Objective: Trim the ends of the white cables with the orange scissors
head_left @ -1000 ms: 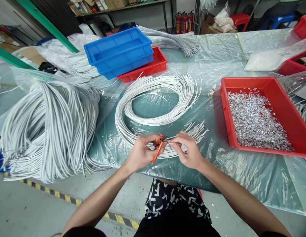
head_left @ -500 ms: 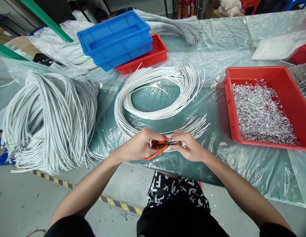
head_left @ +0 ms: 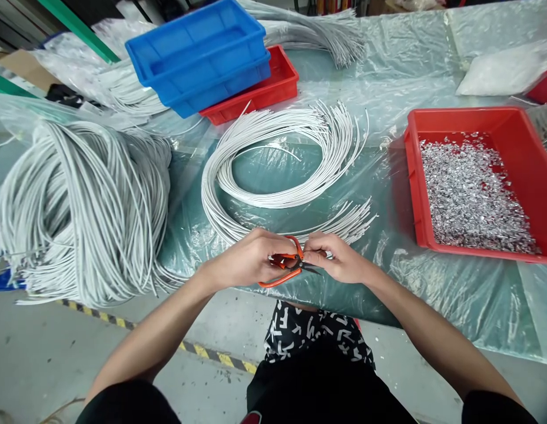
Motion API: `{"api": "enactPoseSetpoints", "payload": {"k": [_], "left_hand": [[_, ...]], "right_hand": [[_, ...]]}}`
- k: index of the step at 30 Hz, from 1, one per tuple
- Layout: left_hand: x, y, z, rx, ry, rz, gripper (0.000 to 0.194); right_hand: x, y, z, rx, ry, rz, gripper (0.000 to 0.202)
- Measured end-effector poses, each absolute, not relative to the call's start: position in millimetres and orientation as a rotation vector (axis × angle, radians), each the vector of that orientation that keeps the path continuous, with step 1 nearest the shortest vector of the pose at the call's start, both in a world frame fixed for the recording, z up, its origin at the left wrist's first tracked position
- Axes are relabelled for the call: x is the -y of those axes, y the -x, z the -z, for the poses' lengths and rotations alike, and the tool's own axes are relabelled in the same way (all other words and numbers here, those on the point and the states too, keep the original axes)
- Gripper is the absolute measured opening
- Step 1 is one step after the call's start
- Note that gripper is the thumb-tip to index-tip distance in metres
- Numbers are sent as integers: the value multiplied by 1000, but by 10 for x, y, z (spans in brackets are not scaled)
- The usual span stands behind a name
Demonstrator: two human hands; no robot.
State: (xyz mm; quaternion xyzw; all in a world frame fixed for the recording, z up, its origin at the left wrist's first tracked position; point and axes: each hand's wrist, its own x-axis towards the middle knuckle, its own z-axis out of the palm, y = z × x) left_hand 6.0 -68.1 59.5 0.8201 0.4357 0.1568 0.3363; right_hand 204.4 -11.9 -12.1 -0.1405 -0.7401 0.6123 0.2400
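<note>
Left hand (head_left: 261, 254): orange-handled snips (head_left: 300, 266) are gripped; right hand (head_left: 339, 259): hold cannot be told; shorts (head_left: 284, 331) are letter-patterned.

Orange-handled cutters (head_left: 298, 266), handles (head_left: 282, 279) spread, at the near edge of coiled white cables (head_left: 273, 200)

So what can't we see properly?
Head view:
Whatever the right hand may be pinching: hidden by its own grip.
The lower blue tray's inside: covered by the upper blue tray.
Silvery bits, their exact shapes: too small.
Red things at the top: cut off by that edge.
</note>
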Motion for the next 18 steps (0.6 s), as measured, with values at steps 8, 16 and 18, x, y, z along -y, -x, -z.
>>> {"api": "enactPoseSetpoints", "payload": {"k": [8, 16, 18], "left_hand": [[688, -55, -569, -1148, -2126, -464, 17], [692, -49, -526, -1182, -2048, -465, 13], [697, -41, -519, -1203, -2024, -447, 14]], "right_hand": [[125, -2048, 94, 2023, 351, -1649, 35], [109, -2053, 62, 2154, 275, -1417, 25], [106, -2055, 66, 2183, 260, -1363, 22]]}}
